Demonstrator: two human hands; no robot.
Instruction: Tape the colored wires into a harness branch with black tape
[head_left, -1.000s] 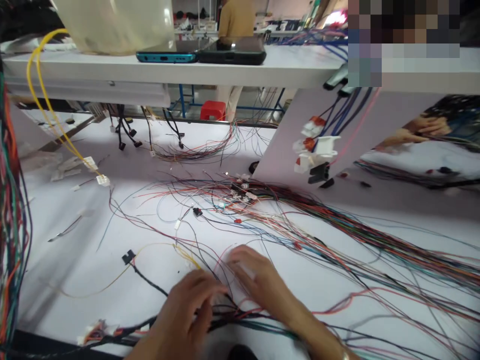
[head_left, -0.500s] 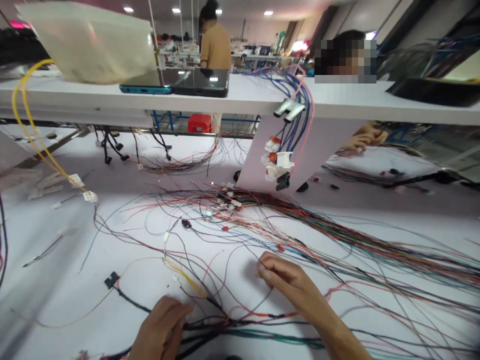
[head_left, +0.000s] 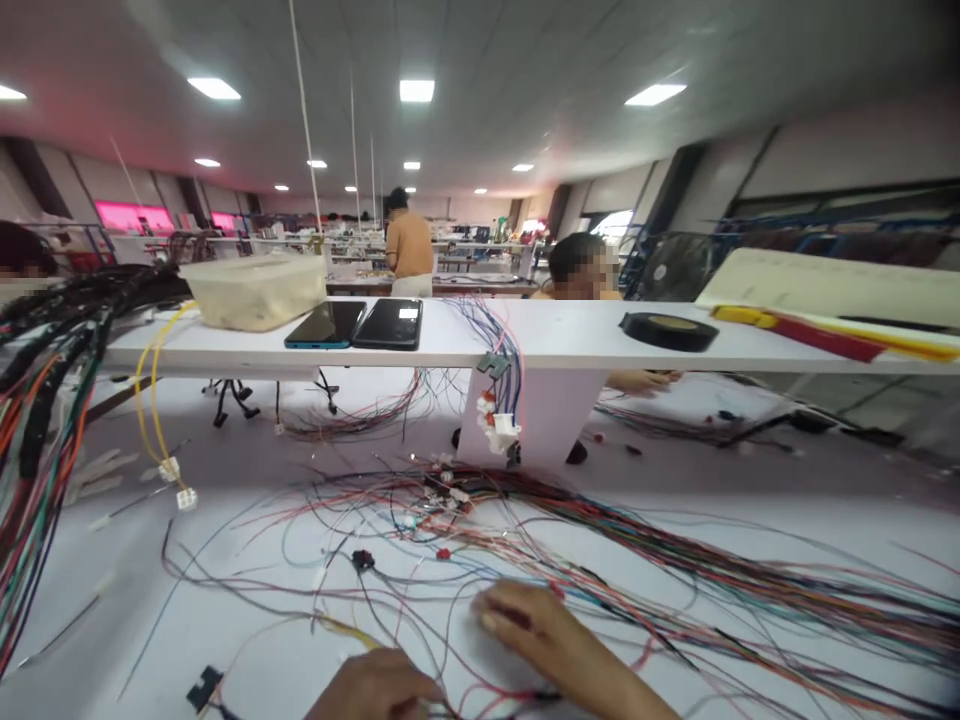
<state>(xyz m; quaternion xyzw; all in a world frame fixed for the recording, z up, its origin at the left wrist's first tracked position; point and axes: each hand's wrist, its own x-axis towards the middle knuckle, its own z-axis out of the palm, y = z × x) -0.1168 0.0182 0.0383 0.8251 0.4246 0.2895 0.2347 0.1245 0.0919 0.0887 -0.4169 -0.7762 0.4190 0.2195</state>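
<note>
At the bottom edge, my left hand [head_left: 379,685] is over the wires, partly cut off. Its fingers point right, and whether they grip anything is hidden. To its right, my right hand [head_left: 536,630] has thumb and fingers drawn together at a thin dark wire; the fingertips are blurred. Yellow wires [head_left: 349,630] run just above my left hand. A black connector [head_left: 202,690] lies at lower left. Beyond my hands are a small dark connector [head_left: 363,560], a red connector [head_left: 443,553] and a thick bundle of multicoloured wires [head_left: 675,550] stretching right.
A raised white shelf [head_left: 577,335] crosses ahead, bearing a plastic tub [head_left: 255,290], two phones [head_left: 388,325] and black tape [head_left: 669,331]. Wires with white connectors [head_left: 502,432] hang from it. A dark harness [head_left: 37,400] hangs at left. A person [head_left: 581,265] sits beyond the shelf; another [head_left: 410,240] stands farther back.
The view has tilted up, showing more ceiling and the shelf top. My right hand has moved left, closer to my left hand. Both hands now appear lower in view.
</note>
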